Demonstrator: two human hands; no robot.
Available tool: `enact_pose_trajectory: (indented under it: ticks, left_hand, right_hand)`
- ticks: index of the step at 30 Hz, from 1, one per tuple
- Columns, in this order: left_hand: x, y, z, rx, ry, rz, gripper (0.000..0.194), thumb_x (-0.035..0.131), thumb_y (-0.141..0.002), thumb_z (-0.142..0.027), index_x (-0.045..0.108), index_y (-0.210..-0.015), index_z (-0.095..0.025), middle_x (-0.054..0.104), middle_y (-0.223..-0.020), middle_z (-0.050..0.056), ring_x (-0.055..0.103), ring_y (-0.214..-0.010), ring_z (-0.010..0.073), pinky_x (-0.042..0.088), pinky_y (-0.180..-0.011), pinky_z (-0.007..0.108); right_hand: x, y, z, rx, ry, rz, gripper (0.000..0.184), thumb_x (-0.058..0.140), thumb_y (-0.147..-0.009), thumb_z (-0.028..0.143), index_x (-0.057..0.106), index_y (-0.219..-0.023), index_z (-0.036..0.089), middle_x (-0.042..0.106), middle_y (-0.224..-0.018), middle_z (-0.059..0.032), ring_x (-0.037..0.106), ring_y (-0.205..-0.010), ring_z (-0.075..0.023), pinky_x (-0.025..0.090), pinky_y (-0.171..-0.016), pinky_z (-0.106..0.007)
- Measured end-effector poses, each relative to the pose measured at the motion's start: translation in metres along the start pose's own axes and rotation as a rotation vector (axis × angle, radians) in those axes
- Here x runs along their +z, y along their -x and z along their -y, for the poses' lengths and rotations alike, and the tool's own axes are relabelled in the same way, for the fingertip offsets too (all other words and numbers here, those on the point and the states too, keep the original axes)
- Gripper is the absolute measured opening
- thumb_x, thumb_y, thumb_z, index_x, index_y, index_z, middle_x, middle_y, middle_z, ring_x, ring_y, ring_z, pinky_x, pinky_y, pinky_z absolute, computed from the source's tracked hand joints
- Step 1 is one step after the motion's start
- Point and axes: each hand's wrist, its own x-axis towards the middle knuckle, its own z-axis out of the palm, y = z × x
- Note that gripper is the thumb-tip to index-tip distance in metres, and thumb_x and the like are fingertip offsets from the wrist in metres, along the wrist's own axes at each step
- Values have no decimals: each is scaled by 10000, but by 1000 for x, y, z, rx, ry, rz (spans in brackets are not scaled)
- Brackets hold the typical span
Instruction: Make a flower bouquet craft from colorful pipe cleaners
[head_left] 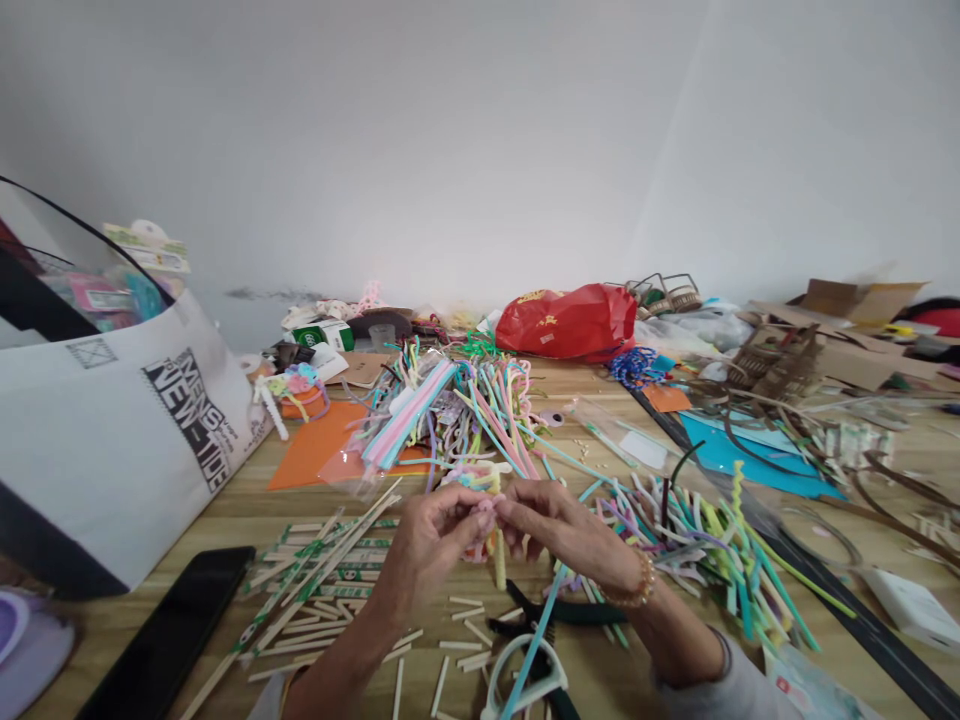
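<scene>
On the near side of the heap of fuzzy stems [506, 400], the left hand [427, 540] and the right hand [551, 520] meet, finger and thumb of each closed on a small pink fuzzy piece [486, 506]; how firmly they squeeze cannot be told. Shaping it well probably calls for one hand to anchor the piece while the other bends it in short, gentle turns, since a hard pinch could flatten the pile or leave a kink. The fuzzy yellow length [500, 562] hanging just below the fingertips seems best left free of those turns. The stems look plush, matte and bendy in pastel colours, against the glossy clear packet [412, 412] at the heap's left. Nearer than the heap lie short, straight, pale wooden sticks [461, 645] and pliers [589, 612] with dark, curved handles, a hard contrast to the soft pile. Left of the heap is a flat orange sheet [304, 450]; beyond the heap, towards its right, slumps a crinkled, shiny red bag [566, 322].
</scene>
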Motion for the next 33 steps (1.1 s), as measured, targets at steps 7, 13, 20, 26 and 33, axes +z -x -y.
enact_pose_trajectory:
  ticks: [7,13,20,26,33]
  left_hand:
    - [-4,-4,-2,-56,31,62,227,714,-695,-360,707,-703,-133,639,-596,21,562,-545,136,474,-548,241]
    - [-5,-5,1,-86,75,107,215,693,-737,-332,691,-672,-128,650,-615,21,582,-566,128,471,-567,225]
    - [-6,-6,11,-127,175,46,242,782,-658,-338,689,-742,-130,678,-586,18,618,-520,148,511,-548,260]
    - [-7,-7,19,-132,218,-44,250,822,-617,-317,679,-706,-132,698,-575,23,634,-512,148,523,-547,255]
    - [0,-3,10,-111,172,-95,273,829,-586,-346,670,-661,-137,673,-567,6,616,-503,140,534,-527,254]
  right_hand:
    - [1,0,-2,-17,11,-34,468,489,-884,603,546,-723,167,551,-602,25,530,-516,-98,429,-505,-204]
    - [4,1,1,-54,68,-89,439,476,-909,564,520,-717,171,517,-573,33,490,-513,-99,384,-504,-213]
    - [9,3,3,-170,315,-196,314,473,-960,405,585,-782,172,542,-657,22,482,-607,-110,352,-557,-223]
    - [13,4,6,-308,517,-256,212,468,-969,281,568,-807,188,591,-748,-5,527,-687,-134,364,-639,-241]
    - [18,7,4,-256,582,-275,276,435,-970,271,488,-711,189,498,-654,23,436,-598,-115,299,-579,-254]
